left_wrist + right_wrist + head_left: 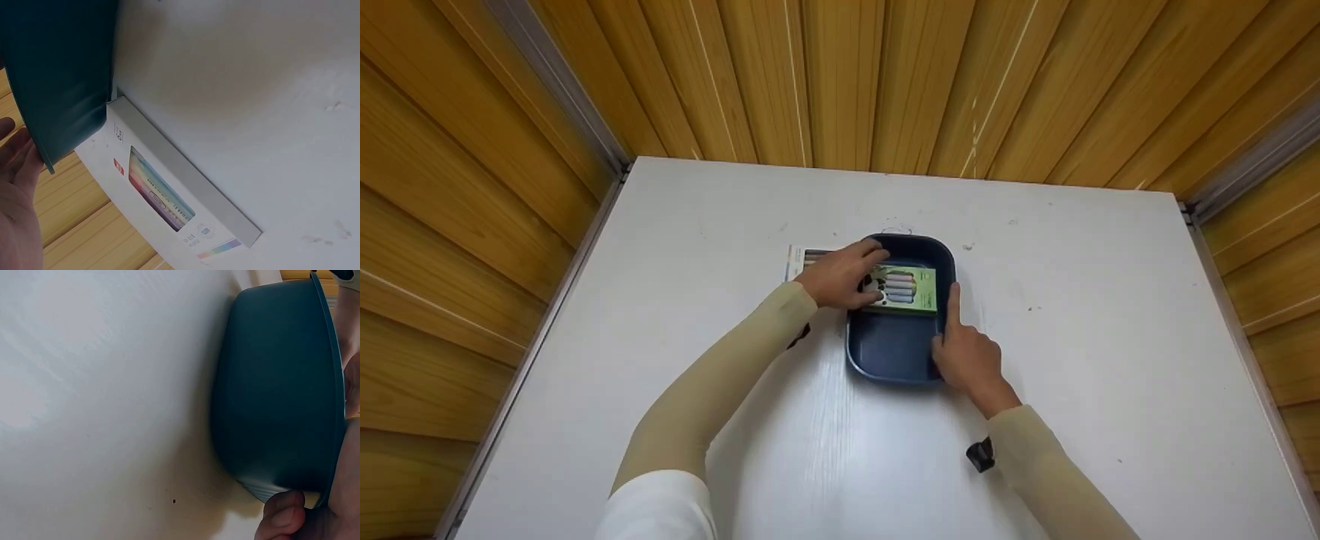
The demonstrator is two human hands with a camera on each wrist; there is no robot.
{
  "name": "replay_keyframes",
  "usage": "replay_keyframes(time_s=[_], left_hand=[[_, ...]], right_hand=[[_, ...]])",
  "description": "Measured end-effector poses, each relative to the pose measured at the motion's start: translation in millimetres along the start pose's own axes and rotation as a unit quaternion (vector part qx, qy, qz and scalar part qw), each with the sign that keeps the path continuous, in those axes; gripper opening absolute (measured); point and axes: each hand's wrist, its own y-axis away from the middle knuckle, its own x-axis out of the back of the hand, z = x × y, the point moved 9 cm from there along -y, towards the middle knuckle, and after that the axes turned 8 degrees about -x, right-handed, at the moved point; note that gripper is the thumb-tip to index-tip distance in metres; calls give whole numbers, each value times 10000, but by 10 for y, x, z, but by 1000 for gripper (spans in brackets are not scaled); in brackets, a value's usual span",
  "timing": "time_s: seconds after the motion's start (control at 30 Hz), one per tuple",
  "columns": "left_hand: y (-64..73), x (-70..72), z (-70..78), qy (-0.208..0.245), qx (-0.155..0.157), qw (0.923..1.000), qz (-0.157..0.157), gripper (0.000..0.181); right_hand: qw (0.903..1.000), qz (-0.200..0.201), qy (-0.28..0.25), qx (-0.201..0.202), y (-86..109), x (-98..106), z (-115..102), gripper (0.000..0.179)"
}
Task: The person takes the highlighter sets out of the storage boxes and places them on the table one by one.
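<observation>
A deep dark-blue rectangular tray (896, 352) stands on the white table. Inside it, toward the far half, is a flat green box (922, 292) printed with pastel sticks. My left hand (840, 277) reaches over the tray's left rim and grips the green box's left end between thumb and fingers. On the tray's right side, my right hand (971, 360) holds the rim, index finger stretched along it. The right wrist view shows the tray's outer wall (275, 388) with a fingertip (284, 517) curled at the rim.
Left of the tray lies a white box (183, 174) with a cut-out window showing coloured contents; my left wrist partly covers it in the head view. The table (1110, 360) meets wood-slat walls (840, 90) at the back and sides.
</observation>
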Motion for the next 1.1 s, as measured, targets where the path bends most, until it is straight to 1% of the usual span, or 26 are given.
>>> replay_keyframes(time_s=[0.1, 0.2, 0.47, 0.7, 1.1], left_hand=[[-21, -5, 15, 45, -101, 9999, 46, 68], [-31, -17, 18, 49, -120, 9999, 29, 68], [-34, -38, 39, 15, -23, 9999, -157, 69], [-41, -54, 59, 13, -78, 9999, -82, 68], [-107, -67, 139, -58, -242, 9997, -15, 67]], right_hand=[[10000, 19, 31, 15, 4, 3, -3, 85], [10000, -4, 15, -3, 2, 3, 0, 86], [10000, -61, 16, -47, -4, -2, 7, 86], [10000, -63, -36, -33, -8, -14, 5, 87], [10000, -35, -19, 23, 8, 3, -4, 87]])
